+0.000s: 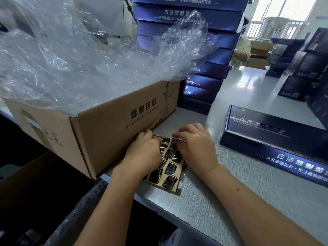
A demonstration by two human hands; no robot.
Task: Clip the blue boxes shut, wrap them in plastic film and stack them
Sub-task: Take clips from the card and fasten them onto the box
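Observation:
A sheet of small dark blue-and-gold clip stickers [169, 167] lies on the grey table [221, 201] in front of me. My left hand [143, 153] rests on the sheet's left side with its fingertips curled at the top edge. My right hand [193, 144] pinches the sheet's upper right corner. A single blue box [276, 141] lies flat to the right, closed. A tall stack of blue boxes [204, 50] rises behind the sheet. Clear plastic film [85, 55] billows out of the brown carton [110, 128] at the left.
More dark boxes [305, 68] are piled at the far right. Another person [243, 48] sits behind the tall stack. A dark gap and a second carton flap [26, 183] lie below the table's left edge.

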